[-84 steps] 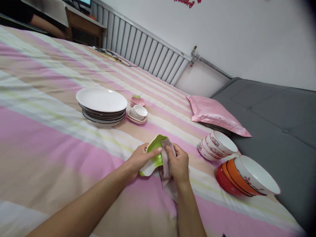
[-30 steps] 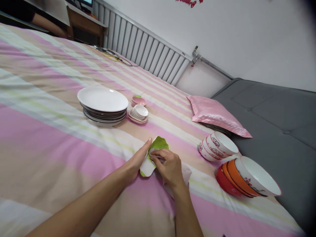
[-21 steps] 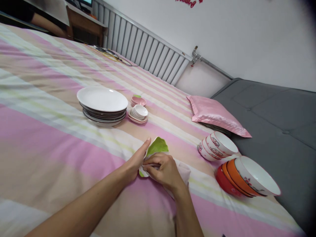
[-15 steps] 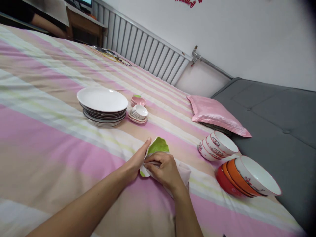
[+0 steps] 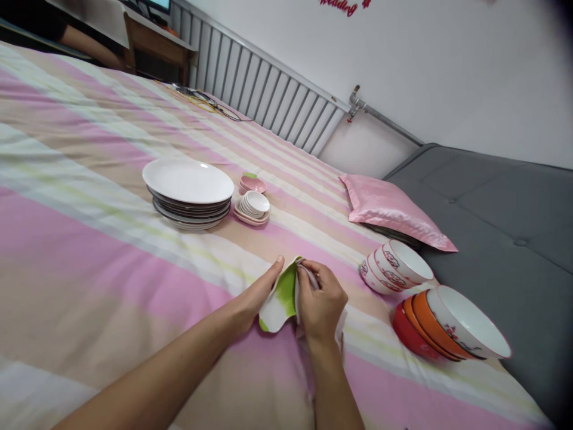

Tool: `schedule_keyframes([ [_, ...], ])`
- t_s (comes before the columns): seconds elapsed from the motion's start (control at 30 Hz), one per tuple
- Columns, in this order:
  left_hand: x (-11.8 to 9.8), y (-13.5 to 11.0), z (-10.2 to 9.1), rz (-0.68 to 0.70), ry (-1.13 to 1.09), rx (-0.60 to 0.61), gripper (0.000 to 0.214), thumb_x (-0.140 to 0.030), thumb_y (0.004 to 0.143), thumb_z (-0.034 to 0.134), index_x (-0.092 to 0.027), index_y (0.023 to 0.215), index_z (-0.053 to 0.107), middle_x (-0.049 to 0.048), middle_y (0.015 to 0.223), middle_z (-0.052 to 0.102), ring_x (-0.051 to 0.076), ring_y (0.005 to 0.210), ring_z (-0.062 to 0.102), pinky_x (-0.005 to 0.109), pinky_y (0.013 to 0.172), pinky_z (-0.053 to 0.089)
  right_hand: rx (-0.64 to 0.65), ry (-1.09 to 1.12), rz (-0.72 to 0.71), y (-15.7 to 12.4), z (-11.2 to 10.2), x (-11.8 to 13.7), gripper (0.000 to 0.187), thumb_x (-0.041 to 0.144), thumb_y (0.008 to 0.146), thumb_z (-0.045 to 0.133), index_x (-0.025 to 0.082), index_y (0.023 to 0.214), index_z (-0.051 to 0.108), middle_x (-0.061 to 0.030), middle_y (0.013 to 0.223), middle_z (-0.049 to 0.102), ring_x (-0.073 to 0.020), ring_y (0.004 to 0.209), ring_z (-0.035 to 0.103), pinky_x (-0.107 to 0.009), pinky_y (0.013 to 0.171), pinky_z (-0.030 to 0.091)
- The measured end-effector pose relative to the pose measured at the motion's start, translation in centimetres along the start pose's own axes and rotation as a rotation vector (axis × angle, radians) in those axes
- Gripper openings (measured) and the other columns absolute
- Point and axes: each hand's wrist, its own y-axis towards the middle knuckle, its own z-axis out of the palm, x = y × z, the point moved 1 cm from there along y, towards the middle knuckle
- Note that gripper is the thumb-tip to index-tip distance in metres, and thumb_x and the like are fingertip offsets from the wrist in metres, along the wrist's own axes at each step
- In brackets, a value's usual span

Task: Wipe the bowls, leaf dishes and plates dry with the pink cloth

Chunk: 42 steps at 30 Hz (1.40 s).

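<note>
My left hand [image 5: 255,301] grips a small white and green dish [image 5: 280,301] with a wavy edge, its thumb lying along the near-left side. The dish is tilted, with its inner face partly showing. In my right hand [image 5: 323,298] a pale cloth [image 5: 302,334] is pinched and pressed to the upper right rim of the dish. Part of the cloth hangs below and behind the right wrist. Both hands are just above the striped bedspread [image 5: 179,358]. The fingers of my left hand are hidden behind the dish.
Beyond my hands stand a stack of plates [image 5: 188,182], small white bowls [image 5: 256,203] on pink dishes, and pink bowls [image 5: 253,184]. At right are patterned bowls [image 5: 394,269], larger nested bowls [image 5: 443,325] and a pink pillow [image 5: 398,209]. A person's arm [image 5: 92,48] shows at the far left.
My right hand has moved with the cloth from the middle of the dish up and right to its rim. The dish has turned, so more of its white and green inside shows.
</note>
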Motion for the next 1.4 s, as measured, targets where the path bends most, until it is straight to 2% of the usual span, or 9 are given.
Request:
schedule_keyframes([
  [0.07,0.0,0.0,0.0,-0.007,0.008,0.011,0.052,-0.058,0.084,0.047,-0.012,0.093,0.067,0.0077,0.073,0.070,0.016,0.062,0.063,0.024,0.060,0.044,-0.047,-0.030,-0.003,0.0,-0.1,0.0,0.013,0.022,0.083,0.055,0.019,0.087,0.066,-0.0065,0.085,0.070,-0.0186,0.079,0.065,-0.031,0.077,0.050],
  [0.17,0.2,0.1,-0.2,-0.002,0.025,0.018,0.054,-0.060,0.083,0.048,-0.012,0.096,0.067,0.0079,0.076,0.071,0.017,0.065,0.064,0.025,0.063,0.045,-0.008,-0.038,0.018,0.0,-0.1,0.0,0.012,0.022,0.083,0.055,0.019,0.088,0.065,-0.0060,0.085,0.069,-0.0182,0.079,0.065,-0.030,0.076,0.050],
  [0.47,0.3,0.4,-0.8,0.025,0.083,-0.028,0.057,-0.065,0.079,0.050,-0.014,0.098,0.066,0.0058,0.072,0.069,0.017,0.064,0.062,0.024,0.060,0.044,0.426,0.097,0.000,-0.1,0.2,0.3,0.010,0.016,0.082,0.050,0.020,0.088,0.056,-0.0019,0.084,0.064,-0.0154,0.079,0.060,-0.026,0.073,0.046],
  [0.63,-0.2,0.2,-0.6,0.019,0.095,-0.086,0.055,-0.064,0.080,0.049,-0.013,0.090,0.067,0.0049,0.067,0.067,0.016,0.060,0.061,0.024,0.056,0.043,0.574,0.129,-0.074,-0.1,0.3,0.7,0.010,0.013,0.081,0.051,0.021,0.085,0.057,-0.0011,0.082,0.063,-0.0149,0.078,0.058,-0.025,0.072,0.044],
  [0.87,-0.5,0.2,-0.8,0.009,-0.013,-0.103,0.049,-0.062,0.079,0.052,-0.014,0.073,0.063,0.0035,0.057,0.063,0.017,0.055,0.061,0.025,0.054,0.046,0.692,0.126,-0.095,-0.3,0.2,1.3,0.008,0.017,0.080,0.058,0.022,0.085,0.062,0.0010,0.082,0.069,-0.0144,0.077,0.062,-0.025,0.070,0.045],
  [1.0,-0.7,0.3,-0.9,0.093,-0.059,-0.116,0.047,-0.059,0.081,0.052,-0.014,0.078,0.065,0.0020,0.056,0.062,0.015,0.050,0.058,0.025,0.052,0.045,0.742,0.155,-0.129,-0.4,0.2,2.0,0.011,0.016,0.081,0.059,0.022,0.085,0.067,0.0015,0.084,0.071,-0.0148,0.081,0.064,-0.027,0.080,0.044],
  [1.1,-1.0,0.2,-0.9,0.180,-0.074,-0.137,0.046,-0.056,0.083,0.050,-0.013,0.085,0.066,0.0034,0.063,0.066,0.014,0.058,0.062,0.022,0.053,0.045,0.767,0.206,-0.144,-0.3,0.0,2.5,0.014,0.013,0.081,0.059,0.023,0.085,0.069,0.0022,0.086,0.072,-0.0148,0.083,0.064,-0.029,0.085,0.041],
  [1.3,-1.0,0.3,-0.9,0.202,-0.107,-0.078,0.049,-0.056,0.081,0.053,-0.012,0.094,0.068,0.0073,0.078,0.070,0.019,0.075,0.065,0.022,0.058,0.047,0.763,0.203,-0.138,-0.2,-0.2,2.9,0.016,0.012,0.079,0.060,0.024,0.083,0.070,0.0032,0.083,0.073,-0.0146,0.077,0.064,-0.031,0.085,0.039],
  [1.4,-0.9,0.5,-1.1,0.260,-0.098,-0.105,0.050,-0.057,0.079,0.056,-0.013,0.100,0.067,0.0068,0.084,0.071,0.019,0.079,0.065,0.024,0.065,0.048,0.756,0.186,-0.154,-0.2,-0.2,3.0,0.015,0.012,0.077,0.063,0.024,0.081,0.070,0.0040,0.083,0.073,-0.0144,0.077,0.064,-0.031,0.084,0.038],
])
